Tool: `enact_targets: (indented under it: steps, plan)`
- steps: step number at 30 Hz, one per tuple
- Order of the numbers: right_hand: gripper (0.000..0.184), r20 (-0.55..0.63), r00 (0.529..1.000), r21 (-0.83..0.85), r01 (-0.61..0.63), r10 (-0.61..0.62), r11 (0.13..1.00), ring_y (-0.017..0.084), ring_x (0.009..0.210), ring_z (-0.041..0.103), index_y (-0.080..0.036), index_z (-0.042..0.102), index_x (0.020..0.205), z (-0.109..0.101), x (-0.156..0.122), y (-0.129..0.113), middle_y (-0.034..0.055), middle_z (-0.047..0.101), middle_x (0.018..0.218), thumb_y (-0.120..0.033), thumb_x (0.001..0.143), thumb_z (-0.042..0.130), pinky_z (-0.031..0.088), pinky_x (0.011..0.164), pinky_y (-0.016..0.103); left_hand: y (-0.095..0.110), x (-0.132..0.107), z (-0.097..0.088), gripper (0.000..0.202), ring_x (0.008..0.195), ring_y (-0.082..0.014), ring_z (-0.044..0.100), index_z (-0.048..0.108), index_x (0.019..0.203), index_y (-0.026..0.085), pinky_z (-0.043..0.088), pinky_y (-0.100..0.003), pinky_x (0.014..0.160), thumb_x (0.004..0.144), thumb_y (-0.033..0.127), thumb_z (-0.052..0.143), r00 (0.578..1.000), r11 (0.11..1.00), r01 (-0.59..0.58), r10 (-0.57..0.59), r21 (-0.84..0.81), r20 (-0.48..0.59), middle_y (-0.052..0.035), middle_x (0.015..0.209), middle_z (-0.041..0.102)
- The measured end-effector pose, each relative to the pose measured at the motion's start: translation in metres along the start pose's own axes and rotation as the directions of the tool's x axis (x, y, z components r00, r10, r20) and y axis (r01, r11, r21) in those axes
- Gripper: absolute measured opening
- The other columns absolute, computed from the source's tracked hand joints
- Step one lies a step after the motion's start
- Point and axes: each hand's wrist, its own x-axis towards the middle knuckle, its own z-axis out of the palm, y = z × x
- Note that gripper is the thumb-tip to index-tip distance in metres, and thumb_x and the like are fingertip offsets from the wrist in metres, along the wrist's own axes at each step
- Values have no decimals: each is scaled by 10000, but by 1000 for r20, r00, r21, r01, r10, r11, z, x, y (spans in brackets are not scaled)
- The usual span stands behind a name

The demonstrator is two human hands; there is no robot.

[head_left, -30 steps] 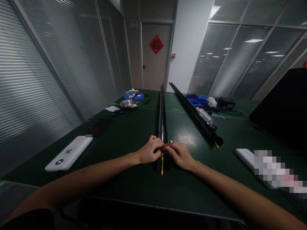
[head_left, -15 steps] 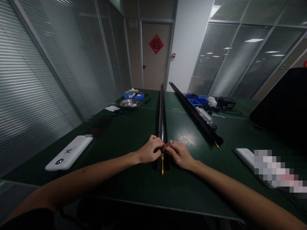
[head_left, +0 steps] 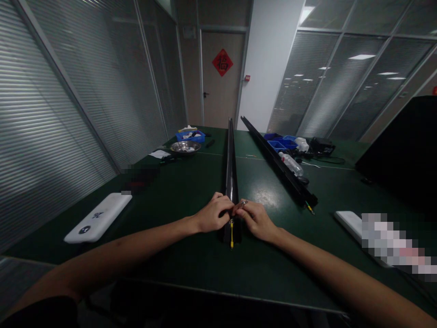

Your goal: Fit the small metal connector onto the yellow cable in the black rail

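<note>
Blinds (head_left: 51, 136) cover the glass walls (head_left: 327, 86) around me. Ahead stands a door (head_left: 218, 105) with a red sign (head_left: 222, 63).

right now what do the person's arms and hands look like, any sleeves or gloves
No gloves on the left hand or the right hand, and both forearms are uncovered, with no watch or band showing. A dark sleeve shows at the left upper arm in the bottom corner. The right arm's sleeve is out of frame.

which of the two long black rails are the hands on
The middle rail, with the yellow wire at its near end; the other rail lies slanted to the right, untouched.
</note>
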Motion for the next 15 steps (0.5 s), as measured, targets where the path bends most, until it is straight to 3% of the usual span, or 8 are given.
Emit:
enact_targets:
  steps: [15]
  plan:
    - [229,-32,999,-48,-26,24,998,172,767,633,-193,665,1014,0,-2,-1,39,662,857,-278,1071,460,486,727,294,-2,0,1,188,966,-216,576,611,951,182,317,-410,996,886,110,450,1000,1000,9,-9,-1,11,-35,943,655]
